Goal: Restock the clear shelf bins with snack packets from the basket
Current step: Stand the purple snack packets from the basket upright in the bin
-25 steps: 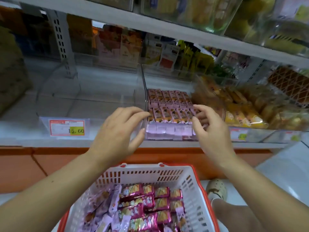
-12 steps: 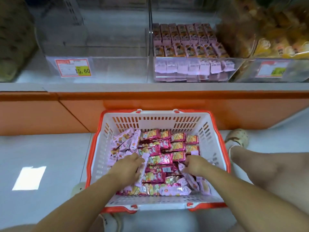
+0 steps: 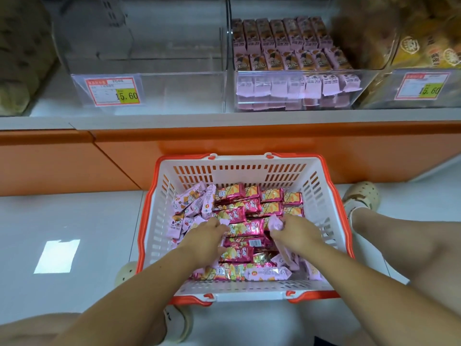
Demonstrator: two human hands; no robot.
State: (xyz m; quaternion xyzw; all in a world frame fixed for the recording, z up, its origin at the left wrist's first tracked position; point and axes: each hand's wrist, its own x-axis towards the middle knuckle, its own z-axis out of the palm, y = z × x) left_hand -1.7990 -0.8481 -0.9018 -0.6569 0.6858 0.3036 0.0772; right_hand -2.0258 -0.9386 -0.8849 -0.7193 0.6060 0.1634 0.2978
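A white basket with an orange rim (image 3: 239, 162) sits on the floor, full of magenta snack packets (image 3: 245, 207) and pale pink snack packets (image 3: 192, 203). Both hands are down inside it. My left hand (image 3: 205, 237) lies on the pile with fingers curled among pale pink packets. My right hand (image 3: 294, 232) grips a pale pink packet (image 3: 275, 224) at its fingertips. On the shelf above, a clear bin (image 3: 296, 89) holds rows of pale pink packets. The clear bin to its left (image 3: 174, 89) shows no packets.
An orange shelf base (image 3: 249, 143) runs behind the basket. Price tags (image 3: 113, 92) reading 15.60 hang on the bin fronts. Bins of yellow snacks (image 3: 424, 46) stand at right. My feet in pale clogs (image 3: 363, 194) flank the basket on the white floor.
Both hands dropped from the pink-packet bin on the shelf into the basket. Since half a second ago the right hand has closed on a pale pink packet and raised it slightly.
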